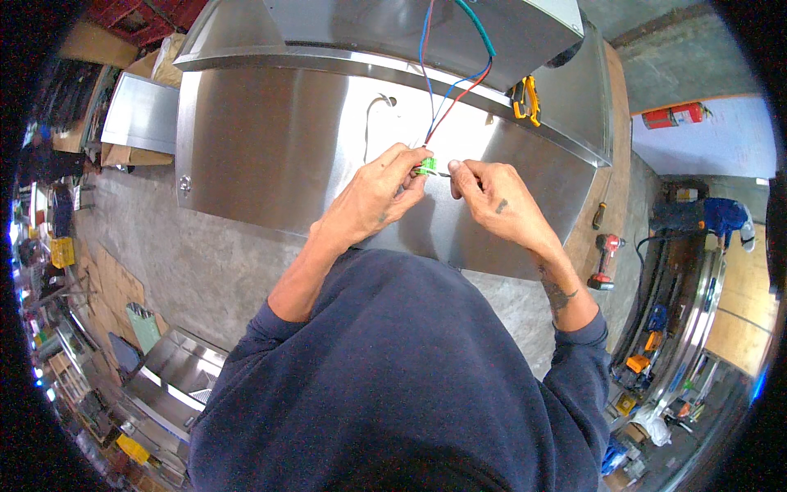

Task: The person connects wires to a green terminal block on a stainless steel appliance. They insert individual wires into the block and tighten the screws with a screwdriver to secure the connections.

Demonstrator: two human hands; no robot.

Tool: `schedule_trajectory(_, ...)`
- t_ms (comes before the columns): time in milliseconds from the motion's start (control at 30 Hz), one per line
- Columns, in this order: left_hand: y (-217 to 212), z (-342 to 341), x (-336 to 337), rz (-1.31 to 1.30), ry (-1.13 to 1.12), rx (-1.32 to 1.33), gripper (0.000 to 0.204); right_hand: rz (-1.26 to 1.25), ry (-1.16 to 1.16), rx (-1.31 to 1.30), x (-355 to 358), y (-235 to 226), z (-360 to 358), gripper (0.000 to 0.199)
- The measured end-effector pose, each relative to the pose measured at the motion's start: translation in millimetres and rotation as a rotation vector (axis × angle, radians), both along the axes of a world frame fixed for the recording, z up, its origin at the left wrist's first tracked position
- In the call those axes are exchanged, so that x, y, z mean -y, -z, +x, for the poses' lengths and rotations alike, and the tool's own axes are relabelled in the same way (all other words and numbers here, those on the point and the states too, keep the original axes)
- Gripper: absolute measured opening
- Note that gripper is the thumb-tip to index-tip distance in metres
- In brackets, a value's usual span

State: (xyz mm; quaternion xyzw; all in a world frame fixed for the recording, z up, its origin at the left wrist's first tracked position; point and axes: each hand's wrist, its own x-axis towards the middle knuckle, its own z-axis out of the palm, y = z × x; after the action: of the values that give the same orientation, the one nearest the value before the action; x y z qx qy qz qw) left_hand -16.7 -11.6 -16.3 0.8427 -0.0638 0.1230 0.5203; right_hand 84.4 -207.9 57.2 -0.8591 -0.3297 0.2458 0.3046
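A small green connector block (428,166) is pinched in the fingers of my left hand (375,190). Red and blue wires (443,115) come down to it from a green-sheathed cable (475,25) above. Just to its right, the closed fingertips of my right hand (493,197) grip a thin thing that points at the connector; its kind is too small to make out. Both hands are over a shiny stainless steel panel (270,148). A pale cable (368,123) comes out of a hole in that panel, beyond my left hand.
Yellow-handled pliers (527,100) rest at the steel unit's upper ledge. To the right, a screwdriver (600,216) and a red cordless drill (607,256) lie beside the panel. A person in blue (723,220) bends at the far right, below a red fire extinguisher (674,116).
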Motion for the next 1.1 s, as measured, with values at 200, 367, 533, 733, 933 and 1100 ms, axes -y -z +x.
schedule_trajectory(200,6,3,-5,0.011,0.018,-0.016,0.039,0.016,-0.157,0.382,-2,0,-2,0.026)
schedule_trajectory(367,35,6,7,0.039,0.008,0.011,0.043,-0.169,-0.427,0.601,9,-6,-1,0.018)
schedule_trajectory(533,27,16,22,0.078,0.086,0.124,0.027,0.048,-0.351,0.525,21,10,3,0.011)
schedule_trajectory(733,31,0,17,0.070,0.107,0.087,0.029,-0.003,-0.250,0.280,9,10,0,0.029)
schedule_trajectory(933,23,6,-1,-0.017,0.165,-0.003,0.027,-0.028,-0.483,0.623,9,9,-2,0.013)
schedule_trajectory(1100,19,12,-4,0.004,0.220,0.022,0.025,-0.035,-0.522,0.731,8,10,-1,0.009)
